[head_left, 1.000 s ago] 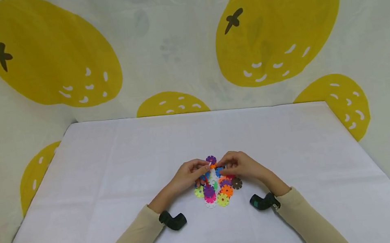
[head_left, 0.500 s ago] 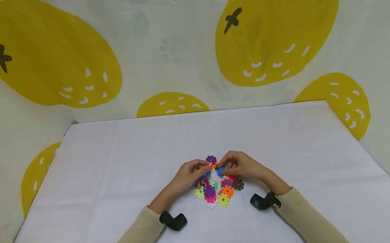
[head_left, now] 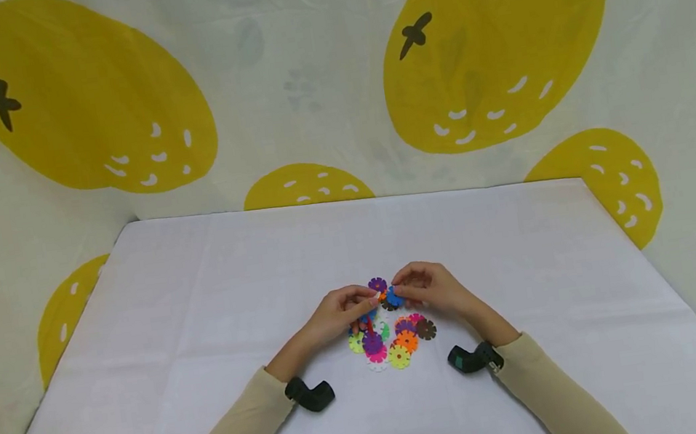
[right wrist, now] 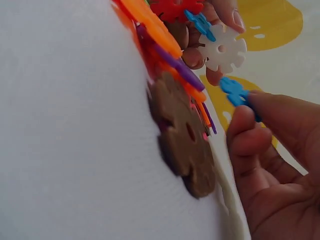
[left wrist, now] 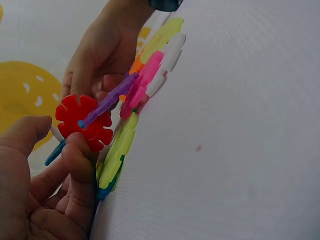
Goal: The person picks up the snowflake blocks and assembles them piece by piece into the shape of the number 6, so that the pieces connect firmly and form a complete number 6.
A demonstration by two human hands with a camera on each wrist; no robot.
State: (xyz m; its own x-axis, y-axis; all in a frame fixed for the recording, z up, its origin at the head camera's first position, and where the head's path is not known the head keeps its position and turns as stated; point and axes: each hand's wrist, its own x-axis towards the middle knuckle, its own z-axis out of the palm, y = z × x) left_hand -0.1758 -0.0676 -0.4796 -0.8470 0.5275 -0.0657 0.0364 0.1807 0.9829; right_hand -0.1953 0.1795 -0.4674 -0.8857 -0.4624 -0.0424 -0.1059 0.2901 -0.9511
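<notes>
My left hand (head_left: pixel 341 312) grips a small chain of notched plastic discs. Linked in it are a white disc (right wrist: pixel 222 49), a small blue disc (right wrist: pixel 201 25), a red disc (left wrist: pixel 70 116) and a purple disc (left wrist: pixel 111 99). Between thumb and fingertips, my right hand (head_left: pixel 435 290) pinches a separate blue disc (right wrist: pixel 232 90). In the right wrist view this blue disc is edge-on, just below the white disc and apart from it. Both hands are close together above the loose discs.
Loose discs lie on the white tablecloth (head_left: pixel 230 276) under and before the hands: a yellow disc (head_left: pixel 399 357), an orange disc (head_left: pixel 407 341), a brown disc (head_left: pixel 426 329) and several more. Behind them lies a purple disc (head_left: pixel 377 285). A patterned curtain (head_left: pixel 313 53) hangs behind the table.
My right hand has moved slightly up and away from the loose discs with the blue disc in its fingertips, uncovering dark and orange discs behind. My left hand has hardly moved.
</notes>
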